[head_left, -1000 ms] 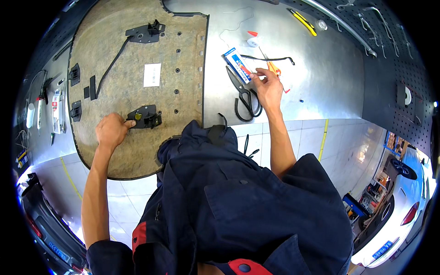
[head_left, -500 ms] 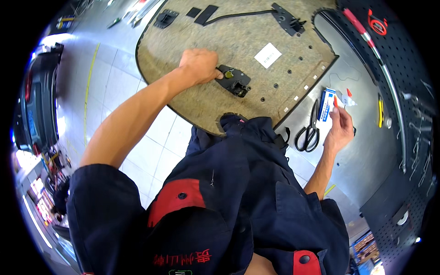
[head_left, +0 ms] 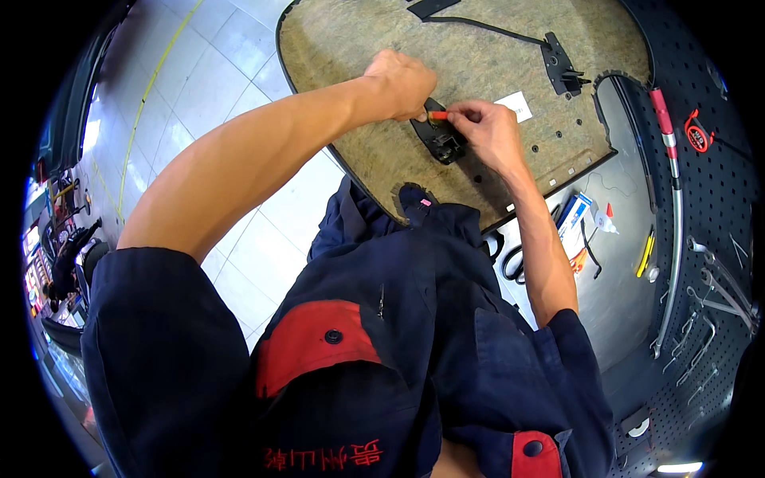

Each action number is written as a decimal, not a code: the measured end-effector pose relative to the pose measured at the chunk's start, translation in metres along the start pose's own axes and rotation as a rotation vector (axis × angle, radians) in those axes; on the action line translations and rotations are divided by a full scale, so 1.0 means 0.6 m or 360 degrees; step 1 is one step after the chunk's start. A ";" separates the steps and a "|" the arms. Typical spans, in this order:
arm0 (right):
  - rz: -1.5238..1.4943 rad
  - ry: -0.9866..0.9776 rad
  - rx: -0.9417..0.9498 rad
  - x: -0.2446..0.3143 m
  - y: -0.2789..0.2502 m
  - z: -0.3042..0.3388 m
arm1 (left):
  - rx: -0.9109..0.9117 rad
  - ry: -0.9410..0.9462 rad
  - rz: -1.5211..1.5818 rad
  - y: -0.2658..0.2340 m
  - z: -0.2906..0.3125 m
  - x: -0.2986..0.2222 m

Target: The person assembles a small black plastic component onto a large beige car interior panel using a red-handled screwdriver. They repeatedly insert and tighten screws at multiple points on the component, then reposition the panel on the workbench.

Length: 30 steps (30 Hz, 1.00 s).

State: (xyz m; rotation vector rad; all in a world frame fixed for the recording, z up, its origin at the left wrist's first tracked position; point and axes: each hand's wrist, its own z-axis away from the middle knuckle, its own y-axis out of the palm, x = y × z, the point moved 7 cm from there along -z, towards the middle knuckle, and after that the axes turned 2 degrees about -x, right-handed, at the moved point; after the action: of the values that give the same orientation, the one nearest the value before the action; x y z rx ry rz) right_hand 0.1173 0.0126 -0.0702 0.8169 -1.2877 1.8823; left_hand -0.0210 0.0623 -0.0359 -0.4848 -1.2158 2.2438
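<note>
A black bracket [head_left: 440,150] with a yellowish patch lies on the brown fibrous panel [head_left: 486,44]. My left hand [head_left: 401,84] is closed at the bracket's upper end, thumb against its edge. Opposite it, my right hand [head_left: 488,131] pinches a small orange stick-like piece [head_left: 439,115], whose far end meets the bracket beside the yellowish patch. What the piece is exactly does not show. Behind the right hand, a white paper label [head_left: 515,105] on the panel is partly covered.
Another black bracket [head_left: 562,68] with a long strip sits farther up the panel. On the metal table [head_left: 617,299] are scissors [head_left: 512,264], a blue-and-white box [head_left: 572,223], a small red-tipped bottle [head_left: 607,219] and a yellow tool [head_left: 645,251]. Wrenches [head_left: 721,299] hang on the pegboard.
My right hand has moved left from beside the blue-and-white box to the bracket, carrying the orange piece. My left hand stays at the bracket. The view has shifted.
</note>
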 end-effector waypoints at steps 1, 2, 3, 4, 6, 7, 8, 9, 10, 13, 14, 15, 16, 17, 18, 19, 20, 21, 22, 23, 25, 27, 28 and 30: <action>0.0015 0.0006 0.0006 0.002 0.003 -0.005 | -0.0016 -0.0020 -0.0008 -0.002 0.003 0.000; 0.0107 -0.0041 0.0001 0.005 0.000 0.002 | -0.0032 -0.0038 -0.0018 -0.004 0.006 -0.001; 0.0205 -0.0094 0.0000 0.010 -0.008 0.009 | -0.0002 -0.0039 -0.0022 -0.005 0.006 -0.002; 0.0302 -0.0147 -0.0002 0.015 -0.013 0.012 | 0.0028 -0.0039 -0.0027 -0.007 0.006 -0.004; 0.0224 -0.0075 0.0020 0.024 -0.007 0.004 | 0.0022 -0.0036 -0.0035 -0.004 0.004 -0.004; 0.0185 -0.0034 0.0032 0.024 -0.004 0.005 | -0.0015 -0.0034 -0.0038 -0.001 0.002 0.000; 0.0228 -0.0098 -0.0018 0.025 -0.009 0.011 | -0.0052 -0.0033 -0.0041 0.003 0.001 0.001; 0.0264 -0.0171 -0.0074 0.027 -0.011 0.013 | -0.0032 -0.0013 -0.0027 0.002 0.001 0.000; 0.0300 -0.0245 -0.0130 0.033 -0.014 0.015 | -0.0012 0.0006 -0.0012 0.001 0.000 -0.001; 0.0310 -0.0196 -0.0031 0.047 -0.006 0.020 | 0.0043 -0.0004 -0.0023 0.001 -0.002 0.000; 0.0313 -0.0222 -0.0045 0.047 -0.004 0.023 | 0.0059 -0.0018 -0.0036 0.003 -0.002 0.000; 0.0320 -0.0261 -0.0074 0.047 -0.005 0.015 | 0.0033 -0.0028 -0.0045 -0.003 0.000 -0.001; 0.0327 -0.0300 -0.0103 0.046 -0.006 0.009 | 0.0006 -0.0037 -0.0053 -0.007 0.004 -0.005; 0.0408 -0.0312 -0.0145 0.032 -0.012 0.010 | -0.0021 -0.0045 -0.0061 -0.014 0.007 -0.006; 0.0350 -0.0239 -0.0104 0.030 -0.010 0.012 | -0.0039 -0.0040 -0.0079 -0.011 0.007 -0.007; 0.0293 -0.0164 -0.0064 0.031 -0.009 0.014 | -0.0057 -0.0034 -0.0098 -0.009 0.007 -0.006; 0.0235 -0.0089 -0.0024 0.029 -0.004 0.016 | -0.0075 -0.0027 -0.0117 -0.006 0.007 -0.006; 0.0155 -0.0100 -0.0077 0.024 0.000 0.006 | -0.0052 -0.0025 -0.0077 -0.007 0.008 -0.005; 0.0141 -0.0061 -0.0096 0.015 -0.003 0.009 | -0.0028 -0.0023 -0.0038 -0.009 0.008 -0.003; 0.0128 -0.0022 -0.0115 0.005 -0.007 0.012 | -0.0004 -0.0021 0.0001 -0.011 0.008 -0.003; 0.0117 0.0018 -0.0098 -0.001 -0.008 0.011 | -0.0040 -0.0042 -0.0029 -0.006 0.007 -0.004; 0.0128 0.0032 -0.0052 -0.001 -0.008 0.007 | -0.0056 -0.0040 -0.0038 -0.004 0.006 -0.004; 0.0104 0.0041 -0.0068 -0.003 -0.009 0.009 | -0.0053 -0.0028 -0.0032 -0.005 0.007 -0.001; 0.0056 0.0046 -0.0100 -0.002 -0.010 0.009 | -0.0023 -0.0040 -0.0042 -0.008 0.007 -0.001</action>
State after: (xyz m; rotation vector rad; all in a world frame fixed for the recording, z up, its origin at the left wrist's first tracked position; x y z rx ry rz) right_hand 0.1236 0.0090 -0.0668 0.7361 -1.3443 1.8649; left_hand -0.0213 0.0611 -0.0295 -0.4448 -1.2450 2.2267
